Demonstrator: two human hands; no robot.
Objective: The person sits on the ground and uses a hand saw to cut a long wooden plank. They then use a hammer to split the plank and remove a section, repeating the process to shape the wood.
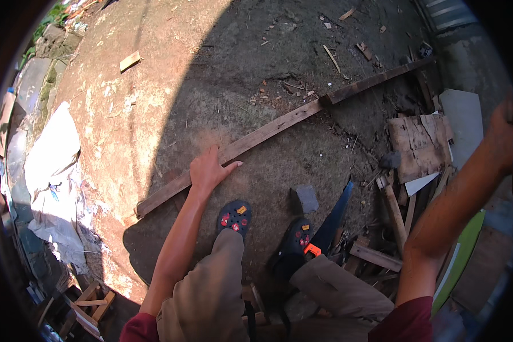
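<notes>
A long wooden beam (279, 126) lies slanting across the ground ahead of my feet, its near end at the left. My left hand (207, 170) is laid over it near that end, fingers across the wood and thumb sticking out to the right. My right arm is raised far out to the right. My right hand (503, 134) is dark and partly cut off at the rim of the picture, so its fingers and anything in them cannot be made out. A handsaw (334, 214) with an orange handle rests beside my right shoe.
A grey block (305, 199) sits just ahead of my right shoe (298, 233). Scrap boards (419, 142) and loose timber (393, 211) pile up at the right. White sacking (54, 165) lies at the left, and a small wood offcut (130, 61) on the sunlit ground.
</notes>
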